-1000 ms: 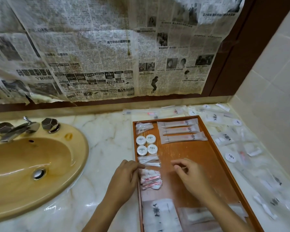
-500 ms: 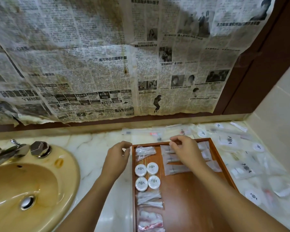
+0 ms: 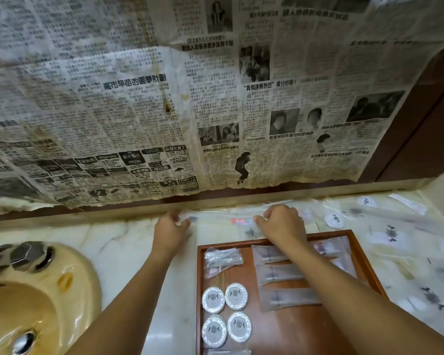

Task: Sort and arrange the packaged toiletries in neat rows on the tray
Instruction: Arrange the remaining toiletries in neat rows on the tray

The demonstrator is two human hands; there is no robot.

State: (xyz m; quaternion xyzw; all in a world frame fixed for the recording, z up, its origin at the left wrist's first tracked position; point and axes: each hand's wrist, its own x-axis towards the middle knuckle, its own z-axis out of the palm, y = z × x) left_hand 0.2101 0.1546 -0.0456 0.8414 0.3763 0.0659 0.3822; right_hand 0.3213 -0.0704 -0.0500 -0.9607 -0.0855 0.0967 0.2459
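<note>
Both hands have left the tray (image 3: pixel 364 260) and reached to the back of the table (image 3: pixel 123 252). The left hand (image 3: pixel 170 228) and right hand (image 3: pixel 282 224) each pinch one end of a long clear packet (image 3: pixel 221 219) lying there. This packet is probably the next item for the tray's rows, beside the four round tins (image 3: pixel 226 313).

A pale marble countertop (image 3: pixel 128 252) runs along under the newspapered wall. At its left end sits a yellow sink (image 3: pixel 36 298) with a metal tap knob (image 3: pixel 30 254). Right of the middle lies a wooden tray (image 3: pixel 364 262), its far edge near the back edge of the counter. A long clear packet (image 3: pixel 223 219) lies along that back edge, and loose clear sachets and a round white packet (image 3: pixel 334 219) are scattered toward the right end
</note>
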